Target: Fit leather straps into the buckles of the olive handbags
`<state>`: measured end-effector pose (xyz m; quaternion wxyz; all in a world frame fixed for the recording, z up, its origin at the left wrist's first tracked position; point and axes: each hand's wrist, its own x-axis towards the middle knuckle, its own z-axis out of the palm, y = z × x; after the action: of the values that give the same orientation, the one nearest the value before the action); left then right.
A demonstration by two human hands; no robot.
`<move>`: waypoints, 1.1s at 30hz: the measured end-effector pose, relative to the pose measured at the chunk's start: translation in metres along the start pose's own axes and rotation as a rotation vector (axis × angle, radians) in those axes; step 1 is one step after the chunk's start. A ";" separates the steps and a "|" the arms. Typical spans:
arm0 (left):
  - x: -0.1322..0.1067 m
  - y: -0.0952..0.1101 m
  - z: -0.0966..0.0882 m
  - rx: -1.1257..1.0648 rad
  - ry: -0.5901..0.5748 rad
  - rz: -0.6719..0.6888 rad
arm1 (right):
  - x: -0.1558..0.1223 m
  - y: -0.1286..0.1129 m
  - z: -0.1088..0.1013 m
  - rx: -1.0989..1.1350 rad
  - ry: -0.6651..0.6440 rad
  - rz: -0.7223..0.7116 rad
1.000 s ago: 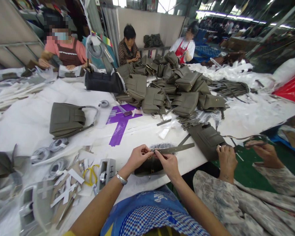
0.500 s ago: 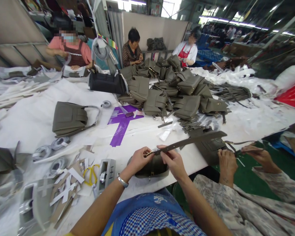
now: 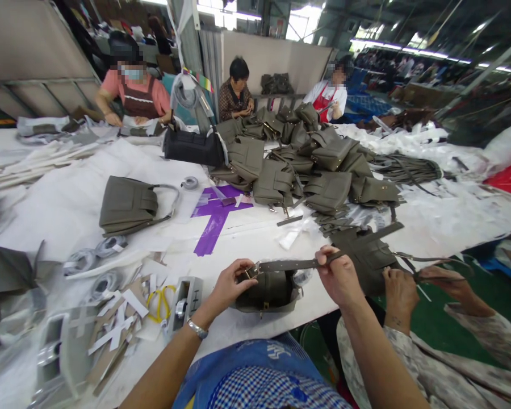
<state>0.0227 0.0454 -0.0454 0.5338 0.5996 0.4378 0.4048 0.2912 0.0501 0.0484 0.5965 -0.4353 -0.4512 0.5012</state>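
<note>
My left hand [image 3: 230, 283] pinches the buckle end of an olive-grey strap [image 3: 289, 264], just above a small olive handbag [image 3: 269, 291] lying at the near table edge. My right hand [image 3: 339, 275] is closed round the same strap further along, to the right, and the strap runs taut and nearly level between both hands. Its free end reaches toward another olive bag [image 3: 368, 254] on the right.
A co-worker's two hands [image 3: 402, 289] handle a thin strap at my right. A pile of olive bags [image 3: 306, 165] covers the table's middle, a lone olive bag [image 3: 130, 204] lies left. Tape rolls, yellow-handled snips [image 3: 159, 300] and paper scraps lie near left. Three people sit opposite.
My right hand has slid rightward along the strap, drawing it out longer through the buckle. The left hand has stayed at the buckle over the small bag.
</note>
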 end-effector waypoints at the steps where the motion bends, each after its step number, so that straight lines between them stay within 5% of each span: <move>1: -0.002 -0.002 -0.001 0.024 0.019 0.012 | 0.000 -0.002 -0.003 -0.068 -0.013 -0.025; 9: -0.002 -0.001 0.001 0.122 0.012 0.030 | -0.005 -0.012 0.005 -0.850 -0.533 0.113; 14: -0.001 0.001 0.006 0.108 0.003 0.046 | -0.007 0.007 0.008 -1.013 -0.526 0.107; 21: 0.000 0.004 0.007 0.121 0.010 0.033 | 0.000 0.003 0.008 -1.057 -0.537 0.100; 27: 0.000 0.005 0.014 0.132 -0.041 -0.023 | -0.001 0.016 0.033 -1.115 -0.638 0.071; 33: -0.003 -0.003 0.020 0.136 -0.021 -0.031 | -0.014 0.032 0.064 -1.379 -0.708 -0.176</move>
<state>0.0411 0.0368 -0.0503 0.5027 0.6317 0.4679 0.3594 0.2205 0.0441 0.0297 0.0492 -0.4844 -0.8573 0.1675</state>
